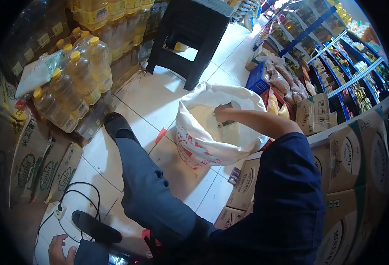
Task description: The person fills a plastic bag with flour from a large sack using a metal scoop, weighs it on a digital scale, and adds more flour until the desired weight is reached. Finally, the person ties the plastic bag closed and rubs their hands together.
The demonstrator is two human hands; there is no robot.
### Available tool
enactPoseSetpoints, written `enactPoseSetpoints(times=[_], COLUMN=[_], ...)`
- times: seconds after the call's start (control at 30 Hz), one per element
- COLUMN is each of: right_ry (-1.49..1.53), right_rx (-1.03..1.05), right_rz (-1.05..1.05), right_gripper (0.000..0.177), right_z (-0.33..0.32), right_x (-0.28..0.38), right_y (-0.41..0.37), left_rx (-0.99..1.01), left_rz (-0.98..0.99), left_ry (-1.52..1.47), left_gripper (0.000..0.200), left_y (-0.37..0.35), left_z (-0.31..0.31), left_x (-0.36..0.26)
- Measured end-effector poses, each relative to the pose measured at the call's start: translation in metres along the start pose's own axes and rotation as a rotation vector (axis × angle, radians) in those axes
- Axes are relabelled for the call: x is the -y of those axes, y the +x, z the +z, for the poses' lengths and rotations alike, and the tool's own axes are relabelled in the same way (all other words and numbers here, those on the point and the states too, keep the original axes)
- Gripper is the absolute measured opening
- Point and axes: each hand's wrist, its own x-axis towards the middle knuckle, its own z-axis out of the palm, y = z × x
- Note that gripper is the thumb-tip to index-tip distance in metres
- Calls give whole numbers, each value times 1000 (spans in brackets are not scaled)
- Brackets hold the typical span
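White floor tiles (135, 108) are hemmed in by stacked goods in a cramped shop, with blue-edged shelves (353, 66) seen at the far right. On the tiles, a white woven sack (194, 148) printed in red is set upright in front of the person, its mouth held wide and its rim partly folded. Pale, fine-grained contents (203, 117) are seen inside. Into this mouth the right hand (223, 114) is lowered from a navy sleeve (287, 172); its fingers are curled closed around a scoop-like object (235, 105), largely hidden by the hand. At the lower left, the left hand (58, 252) is held near a dark slipper (96, 226), half open with fingers loosely bent, and nothing is seen in its grasp. Beside the slipper, a black cable (98, 194) is looped near a white socket block (59, 212). Beyond the sack, a black plastic stool (194, 33) is placed. Yellow-capped oil bottles (73, 84) are grouped at the left, topped by a white packet (40, 73), while Minyakita cartons (346, 154) are stacked at the right. Near the sack's far right side, filled plastic bags (282, 79) are heaped by a blue crate (257, 78).
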Motion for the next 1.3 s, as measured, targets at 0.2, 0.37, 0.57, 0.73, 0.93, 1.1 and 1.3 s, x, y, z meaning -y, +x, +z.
enactPoseSetpoints(times=[0.2, 0.37, 0.57, 0.73, 0.93, 1.1, 1.3], right_ry=[116, 292, 577, 897, 935, 800, 186], right_rx=[-13, -117, -294, -178, -243, -280, -428], right_rz=[-30, -16, -48, -98, -70, -36, -423], right_gripper=[43, 50, 49, 45, 39, 40, 32], right_z=[0, -7, -19, -52, -68, -88, -91], right_x=[31, 44, 26, 8, -28, -54, -97], right_y=[28, 21, 3, -48, -111, -166, -200], left_rx=[20, 4, -56, -221, -229, -227, -221], left_rz=[-24, -27, 73, 2, 5, 35, 2], left_ry=[71, 34, 45, -33, -37, -67, -108], left_gripper=[32, 33, 34, 41, 40, 40, 37], left_y=[8, 8, 1, -10, -20, -26, -33], left_z=[-6, -5, -3, 20, 12, 10, 9], left_x=[0, 1, 8, 20, 4, 1, 2])
